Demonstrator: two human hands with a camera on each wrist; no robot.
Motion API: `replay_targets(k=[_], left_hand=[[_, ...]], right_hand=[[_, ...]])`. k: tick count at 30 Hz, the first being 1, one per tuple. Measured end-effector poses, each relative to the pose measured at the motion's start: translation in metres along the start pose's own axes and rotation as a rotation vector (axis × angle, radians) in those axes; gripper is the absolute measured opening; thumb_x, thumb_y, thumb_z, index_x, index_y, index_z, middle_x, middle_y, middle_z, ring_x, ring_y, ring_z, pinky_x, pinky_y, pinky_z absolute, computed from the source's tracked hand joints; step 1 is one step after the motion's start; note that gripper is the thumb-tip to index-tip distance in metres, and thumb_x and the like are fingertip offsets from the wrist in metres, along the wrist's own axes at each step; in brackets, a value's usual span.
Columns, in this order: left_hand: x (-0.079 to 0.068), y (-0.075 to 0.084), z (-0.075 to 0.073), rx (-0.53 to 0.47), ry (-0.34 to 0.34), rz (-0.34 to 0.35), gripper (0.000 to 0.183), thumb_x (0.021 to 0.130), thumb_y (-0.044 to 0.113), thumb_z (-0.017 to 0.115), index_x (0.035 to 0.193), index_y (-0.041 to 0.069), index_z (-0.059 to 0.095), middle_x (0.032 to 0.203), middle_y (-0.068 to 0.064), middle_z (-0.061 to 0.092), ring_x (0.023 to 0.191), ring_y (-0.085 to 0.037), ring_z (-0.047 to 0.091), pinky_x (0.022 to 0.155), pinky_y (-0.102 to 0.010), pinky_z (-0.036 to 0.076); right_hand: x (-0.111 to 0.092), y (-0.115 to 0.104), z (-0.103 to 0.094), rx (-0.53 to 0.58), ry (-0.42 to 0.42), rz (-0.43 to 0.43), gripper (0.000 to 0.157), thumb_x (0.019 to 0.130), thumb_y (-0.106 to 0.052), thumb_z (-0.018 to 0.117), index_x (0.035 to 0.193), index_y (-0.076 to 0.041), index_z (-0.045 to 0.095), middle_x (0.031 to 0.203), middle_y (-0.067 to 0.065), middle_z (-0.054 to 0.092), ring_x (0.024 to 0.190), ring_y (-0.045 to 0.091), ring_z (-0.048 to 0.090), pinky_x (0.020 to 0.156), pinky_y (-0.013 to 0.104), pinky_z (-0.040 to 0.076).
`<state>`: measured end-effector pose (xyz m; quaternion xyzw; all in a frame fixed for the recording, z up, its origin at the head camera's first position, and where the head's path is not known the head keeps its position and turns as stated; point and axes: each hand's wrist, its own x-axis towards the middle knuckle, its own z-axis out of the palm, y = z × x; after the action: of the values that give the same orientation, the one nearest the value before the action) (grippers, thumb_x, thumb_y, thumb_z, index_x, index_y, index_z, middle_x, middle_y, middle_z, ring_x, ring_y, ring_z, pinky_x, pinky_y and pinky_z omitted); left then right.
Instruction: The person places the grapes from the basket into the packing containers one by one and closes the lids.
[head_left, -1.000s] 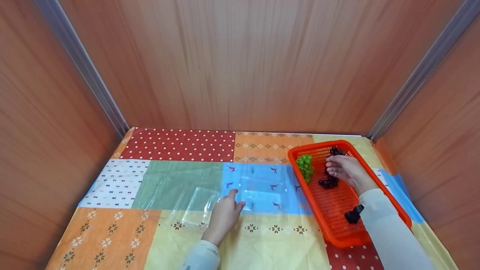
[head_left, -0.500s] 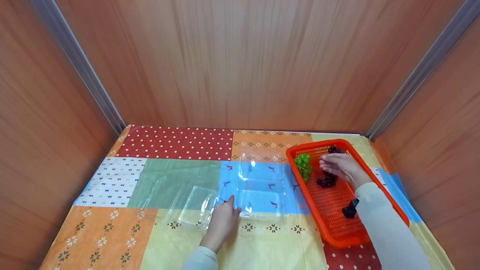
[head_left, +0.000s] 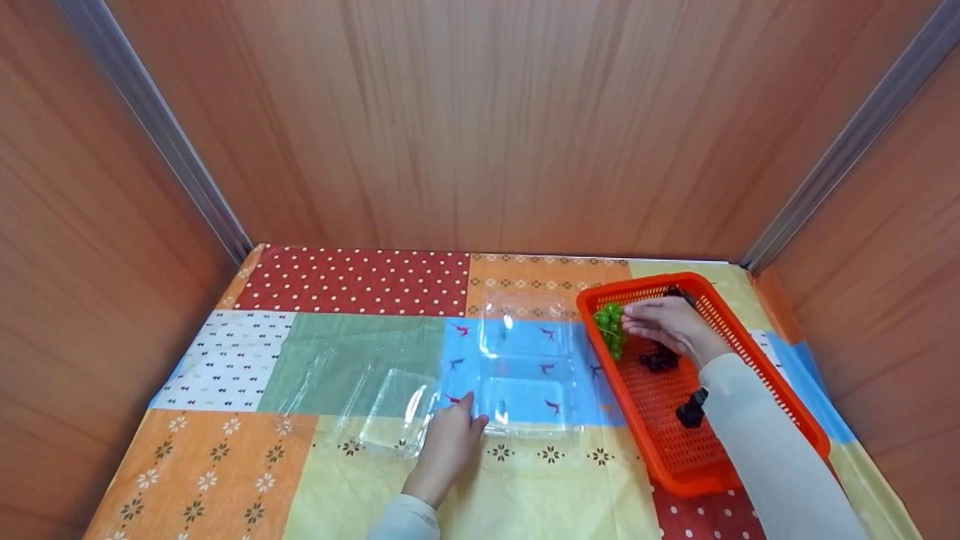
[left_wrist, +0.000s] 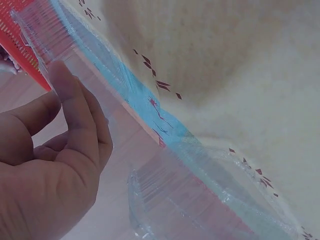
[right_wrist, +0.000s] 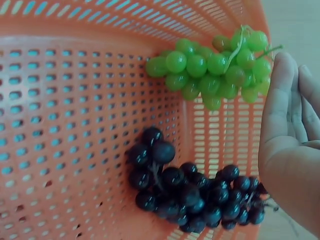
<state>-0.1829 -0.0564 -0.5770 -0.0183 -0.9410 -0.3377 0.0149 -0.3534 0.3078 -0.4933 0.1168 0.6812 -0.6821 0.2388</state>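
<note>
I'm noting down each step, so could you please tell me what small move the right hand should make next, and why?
The right hand should probably pinch the green grapes by their stem: in the right wrist view the stem sticks out close to its fingertips, no grip on it shows, and the dark grapes lie on the basket's other side.

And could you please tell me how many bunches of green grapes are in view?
1. The green bunch lies in the far left part of the orange basket, beside the right hand. No other shows, though the hand hides part of the basket.
</note>
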Motion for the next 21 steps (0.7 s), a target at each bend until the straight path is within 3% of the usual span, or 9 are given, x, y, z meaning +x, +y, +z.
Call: replay_targets(k=[5, 12, 18, 21], left_hand=[[-0.001, 0.0, 0.0, -0.005, 0.011, 0.005, 0.049, 0.091, 0.021, 0.063, 0.13, -0.006, 0.051, 0.102, -0.021, 0.067, 0.094, -0.032, 0.066, 0.083, -0.042, 0.053], [-0.006, 0.0, 0.004, -0.026, 0.043, 0.072, 0.051, 0.089, 0.018, 0.064, 0.136, 0.007, 0.049, 0.074, -0.005, 0.064, 0.067, -0.017, 0.06, 0.071, -0.037, 0.053], [-0.003, 0.001, 0.002, -0.035, 0.04, 0.068, 0.048, 0.089, 0.017, 0.064, 0.134, 0.005, 0.052, 0.088, -0.014, 0.069, 0.079, -0.025, 0.065, 0.079, -0.041, 0.052], [-0.003, 0.002, 0.001, -0.041, 0.027, 0.061, 0.049, 0.089, 0.018, 0.064, 0.134, 0.004, 0.051, 0.091, -0.015, 0.069, 0.078, -0.024, 0.065, 0.08, -0.04, 0.053]], right_hand=[[0.01, 0.002, 0.009, -0.05, 0.012, 0.008, 0.049, 0.084, -0.017, 0.072, 0.126, 0.002, 0.057, 0.106, 0.016, 0.068, 0.102, 0.031, 0.065, 0.094, 0.04, 0.045], [0.016, 0.012, 0.015, -0.198, 0.031, -0.068, 0.042, 0.084, -0.019, 0.071, 0.117, 0.005, 0.062, 0.096, 0.019, 0.07, 0.092, 0.031, 0.068, 0.087, 0.04, 0.049], [0.02, 0.011, 0.022, -0.334, 0.077, -0.124, 0.035, 0.085, -0.022, 0.07, 0.112, 0.001, 0.066, 0.098, 0.019, 0.069, 0.092, 0.033, 0.067, 0.086, 0.041, 0.05], [0.02, 0.012, 0.023, -0.351, 0.095, -0.124, 0.033, 0.087, -0.022, 0.068, 0.111, 0.0, 0.067, 0.098, 0.019, 0.069, 0.094, 0.035, 0.066, 0.086, 0.04, 0.05]])
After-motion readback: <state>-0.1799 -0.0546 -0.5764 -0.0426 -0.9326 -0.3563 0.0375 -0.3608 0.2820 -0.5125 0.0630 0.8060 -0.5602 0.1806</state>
